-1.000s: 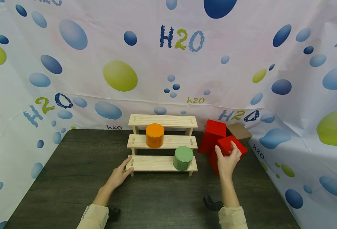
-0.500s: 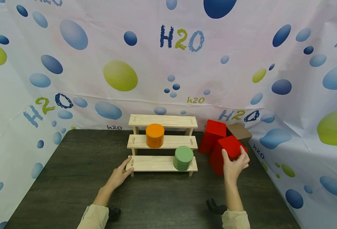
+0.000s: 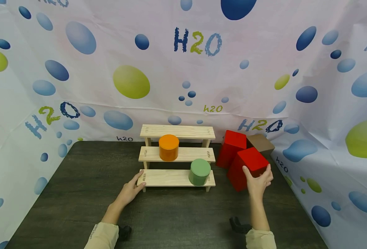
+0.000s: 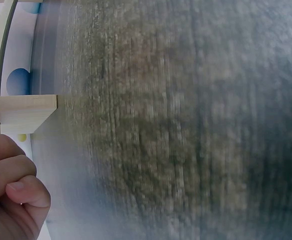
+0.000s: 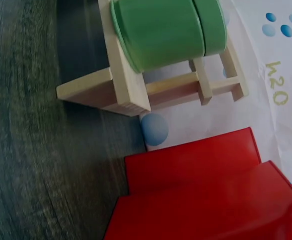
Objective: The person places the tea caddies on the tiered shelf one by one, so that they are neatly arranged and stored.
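A dark wood-grain table (image 3: 171, 221) stands inside a booth of white cloth printed with blue and green bubbles and "H2O" lettering (image 3: 197, 43), which drapes over the table's far edge and both side edges.

Near the middle of the far edge sits a pale three-step wooden shelf (image 3: 177, 154). An orange round tin (image 3: 168, 147) stands on its middle step and a green round tin (image 3: 199, 172) on the right end of its lowest step.

At the far right corner, a tall red box (image 3: 247, 167) is tilted, its long axis leaning with the top toward the right edge. A second red box (image 3: 231, 147) stands just behind it, and a brown box (image 3: 261, 144) beyond that.

The right hand (image 3: 258, 182) grasps the tilted red box, thumb on the near face and fingers curled round its right side. The left hand (image 3: 128, 191) lies relaxed on the table, fingertips touching the left end of the lowest step.
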Tool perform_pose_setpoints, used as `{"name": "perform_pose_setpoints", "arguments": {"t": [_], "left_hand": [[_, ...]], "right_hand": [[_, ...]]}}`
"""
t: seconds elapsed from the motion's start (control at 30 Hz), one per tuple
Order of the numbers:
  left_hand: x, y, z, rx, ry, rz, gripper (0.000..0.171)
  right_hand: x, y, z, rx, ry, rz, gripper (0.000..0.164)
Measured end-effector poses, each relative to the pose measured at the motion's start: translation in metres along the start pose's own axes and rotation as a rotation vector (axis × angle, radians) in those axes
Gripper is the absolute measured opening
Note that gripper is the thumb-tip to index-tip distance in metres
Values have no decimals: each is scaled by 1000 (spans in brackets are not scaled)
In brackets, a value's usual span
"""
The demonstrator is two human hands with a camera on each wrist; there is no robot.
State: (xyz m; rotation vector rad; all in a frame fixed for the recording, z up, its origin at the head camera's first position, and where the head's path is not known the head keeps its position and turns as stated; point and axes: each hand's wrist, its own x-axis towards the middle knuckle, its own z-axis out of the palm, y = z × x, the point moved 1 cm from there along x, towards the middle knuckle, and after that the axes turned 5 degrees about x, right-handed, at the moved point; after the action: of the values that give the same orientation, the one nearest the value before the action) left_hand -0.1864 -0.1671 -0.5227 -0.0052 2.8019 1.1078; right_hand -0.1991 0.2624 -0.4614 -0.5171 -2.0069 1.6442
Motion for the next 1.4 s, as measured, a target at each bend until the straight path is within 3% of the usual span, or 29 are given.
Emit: {"name": "perform_pose_setpoints", "arguments": {"t": [0.57,0.9,1.4], "left_hand": [[-1,-2,-1,-3,-2,0,62],[1,-2,0,-18,-4,-2,61],[1,-3,0,-17,-6,1,62]], "right_hand": [[8,11,-5,-68,-45,-2,100],[13,11,-6,-131,-27,-17,102],[15,14,-4,-86,-31,-27,102]]}}
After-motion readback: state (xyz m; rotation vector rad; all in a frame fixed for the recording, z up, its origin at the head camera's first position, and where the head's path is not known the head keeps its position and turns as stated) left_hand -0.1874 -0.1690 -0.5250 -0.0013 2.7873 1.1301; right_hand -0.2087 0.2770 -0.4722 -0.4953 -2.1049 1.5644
